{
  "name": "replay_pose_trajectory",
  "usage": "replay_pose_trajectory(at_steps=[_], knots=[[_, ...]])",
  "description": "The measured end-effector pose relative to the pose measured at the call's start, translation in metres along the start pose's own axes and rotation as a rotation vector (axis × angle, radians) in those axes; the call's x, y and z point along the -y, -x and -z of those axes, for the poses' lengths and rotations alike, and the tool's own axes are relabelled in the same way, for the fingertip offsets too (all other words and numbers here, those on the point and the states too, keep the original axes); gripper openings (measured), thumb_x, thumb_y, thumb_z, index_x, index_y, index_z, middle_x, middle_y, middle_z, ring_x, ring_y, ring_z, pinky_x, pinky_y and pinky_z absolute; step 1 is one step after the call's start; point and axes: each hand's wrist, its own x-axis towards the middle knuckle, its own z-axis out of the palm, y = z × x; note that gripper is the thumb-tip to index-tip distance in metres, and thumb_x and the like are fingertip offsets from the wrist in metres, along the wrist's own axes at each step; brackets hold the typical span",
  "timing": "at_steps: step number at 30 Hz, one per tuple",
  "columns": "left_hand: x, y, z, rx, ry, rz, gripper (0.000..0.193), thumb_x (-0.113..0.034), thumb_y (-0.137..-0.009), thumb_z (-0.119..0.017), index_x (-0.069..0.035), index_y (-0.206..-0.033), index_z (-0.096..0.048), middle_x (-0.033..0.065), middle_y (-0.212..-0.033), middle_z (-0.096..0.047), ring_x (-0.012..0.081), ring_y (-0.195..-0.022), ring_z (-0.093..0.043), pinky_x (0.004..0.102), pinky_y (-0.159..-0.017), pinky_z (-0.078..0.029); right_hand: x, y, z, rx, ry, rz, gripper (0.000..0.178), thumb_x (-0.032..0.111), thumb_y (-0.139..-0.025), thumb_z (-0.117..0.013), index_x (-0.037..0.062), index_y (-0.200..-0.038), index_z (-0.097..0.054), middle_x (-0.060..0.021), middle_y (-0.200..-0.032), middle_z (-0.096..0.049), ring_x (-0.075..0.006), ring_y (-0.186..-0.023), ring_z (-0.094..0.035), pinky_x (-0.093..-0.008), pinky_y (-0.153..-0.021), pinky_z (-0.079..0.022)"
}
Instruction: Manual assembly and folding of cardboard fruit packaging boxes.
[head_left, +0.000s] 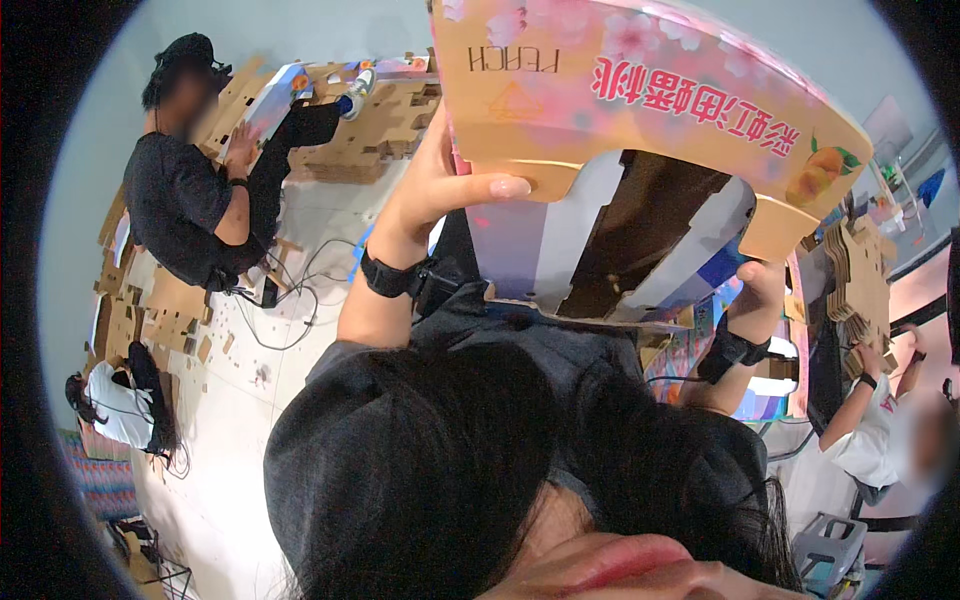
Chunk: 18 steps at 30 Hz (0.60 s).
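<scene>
Head view: a printed carton (pixel 560 115), pink, floral and tan, sits between the two grips, raised in front of the person's chest.
Left grip (pixel 430 190): clamped on the carton's left edge, thumb lying along the left tan tab (pixel 545 181); the other fingers are mostly hidden.
Right grip (pixel 762 287): closed on the carton's lower right, thumb at the right tan tab (pixel 775 228); its fingers are out of sight behind the cardboard.
Opening: between the grips, showing a dark brown strip (pixel 645 225) and pale panels inside.
Folding done: the panels appear bent into a box-like body.
Folding left: the near side is open and both tabs seem untucked; the far side's state cannot be told.
Beyond the right grip: a cardboard stack (pixel 860 285).
Beyond the left grip: a co-worker in black (pixel 180 190), seated near flat cardboard (pixel 345 135).
</scene>
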Motion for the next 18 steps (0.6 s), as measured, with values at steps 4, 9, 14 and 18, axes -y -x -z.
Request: replay_pose_trajectory(at_steps=[4, 9, 14, 18], knots=[[0.002, -0.003, 0.005, 0.015, -0.010, -0.021, 0.096, -0.019, -0.058, -0.086, -0.004, -0.137, -0.035, 0.0095, -0.127, -0.050, 0.0209, -0.119, -0.049, 0.0354, -0.102, -0.038, 0.016, -0.017, 0.000, 0.055, 0.500, -0.239, 0.050, 0.015, -0.063, -0.086, 0.0011, -0.104, -0.062, -0.0012, -0.089, -0.063, -0.0124, -0.076, -0.059, -0.0255, -0.067, -0.048], [0.008, -0.007, 0.013, 0.028, -0.070, -0.027, 0.096, -0.019, -0.057, -0.086, -0.004, -0.137, -0.035, 0.0092, -0.125, -0.052, 0.0203, -0.117, -0.050, 0.0348, -0.100, -0.040, 0.005, -0.031, -0.001, 0.083, 0.494, 0.326, 0.041, 0.007, -0.063, -0.085, 0.0016, -0.098, -0.064, -0.0004, -0.085, -0.064, -0.0111, -0.074, -0.059, -0.0268, -0.063, -0.050], [0.015, -0.009, 0.019, 0.039, 0.001, -0.031, 0.090, -0.015, -0.061, -0.084, -0.003, -0.135, -0.036, 0.0097, -0.125, -0.053, 0.0204, -0.115, -0.053, 0.0350, -0.098, -0.042, -0.004, -0.034, -0.004, 0.018, 0.284, 0.251, 0.041, 0.006, -0.063, -0.085, 0.0020, -0.098, -0.064, -0.0007, -0.086, -0.064, -0.0101, -0.075, -0.059, -0.0270, -0.063, -0.050], [0.015, -0.007, 0.017, 0.021, 0.032, -0.024, 0.087, -0.014, -0.062, -0.083, -0.003, -0.135, -0.036, 0.0102, -0.123, -0.054, 0.0203, -0.114, -0.054, 0.0352, -0.098, -0.043, -0.001, -0.037, 0.003, 0.226, 0.211, 0.217, 0.050, 0.013, -0.064, -0.085, 0.0013, -0.106, -0.062, -0.0034, -0.097, -0.064, -0.0120, -0.087, -0.059, -0.0296, -0.073, -0.049]])
